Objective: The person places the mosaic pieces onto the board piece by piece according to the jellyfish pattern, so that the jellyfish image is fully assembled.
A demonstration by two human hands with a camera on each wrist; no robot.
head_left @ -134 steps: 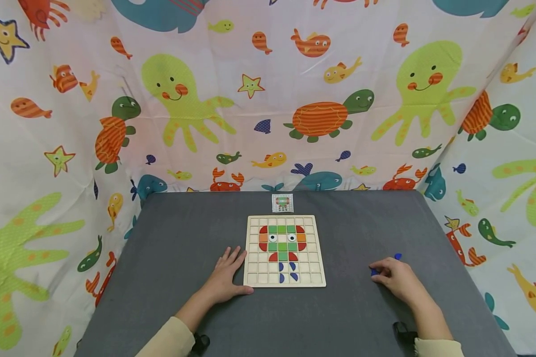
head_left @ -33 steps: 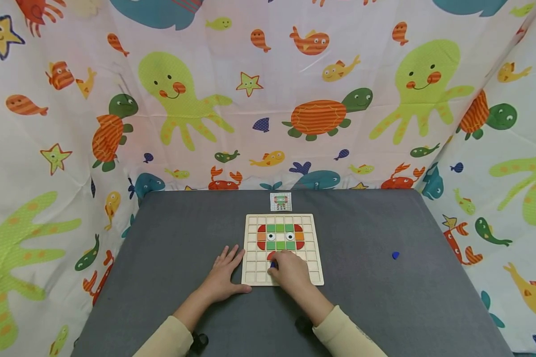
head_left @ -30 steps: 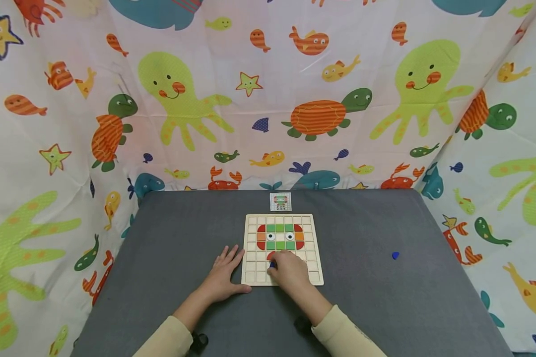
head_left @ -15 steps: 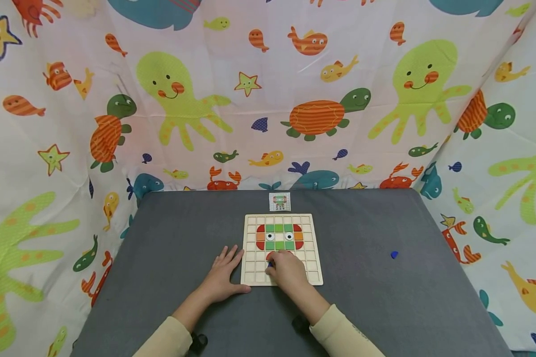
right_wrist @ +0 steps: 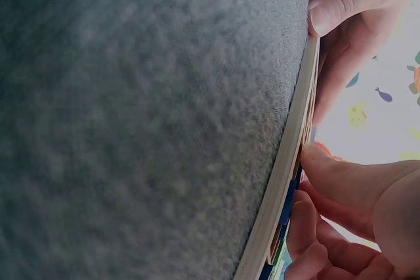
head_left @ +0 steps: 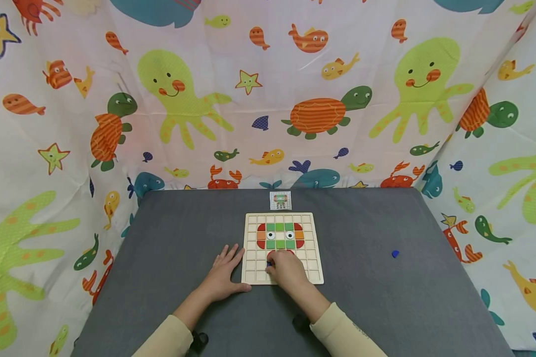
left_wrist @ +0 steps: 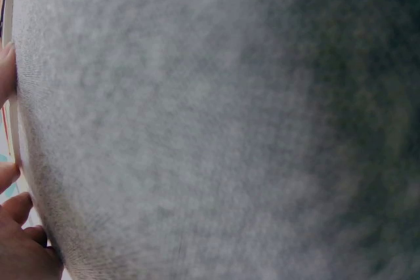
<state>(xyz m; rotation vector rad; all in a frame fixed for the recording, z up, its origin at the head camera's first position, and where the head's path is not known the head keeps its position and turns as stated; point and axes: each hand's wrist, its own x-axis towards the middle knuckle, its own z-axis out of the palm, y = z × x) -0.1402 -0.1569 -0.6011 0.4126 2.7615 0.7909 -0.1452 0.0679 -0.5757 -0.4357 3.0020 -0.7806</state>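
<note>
A square wooden grid board [head_left: 313, 272] lies on the grey table, bearing red, green and orange tiles and two eye tiles [head_left: 270, 235] that form a face. My left hand [head_left: 221, 280] rests at its left edge, fingers spread and thumb at the front left corner. Over the lower middle of the board, my right hand [head_left: 289, 271] pinches a small blue tile [head_left: 269, 264] low against the grid, and hides the cells beneath it. From the right wrist view, thumb and fingertips sit right at the board's surface, near blue tiles [right_wrist: 289, 202] seen edge-on.
One loose blue tile [head_left: 395, 254] lies on the table to the right. A small picture card [head_left: 280, 201] showing a similar figure is behind the board. A curtain [head_left: 268, 114] printed with sea animals hangs around the table [head_left: 348, 307].
My right hand has come from the table's right side to the board with a blue tile. Over the last second its fingers have shifted only slightly. My left hand has stayed put.
</note>
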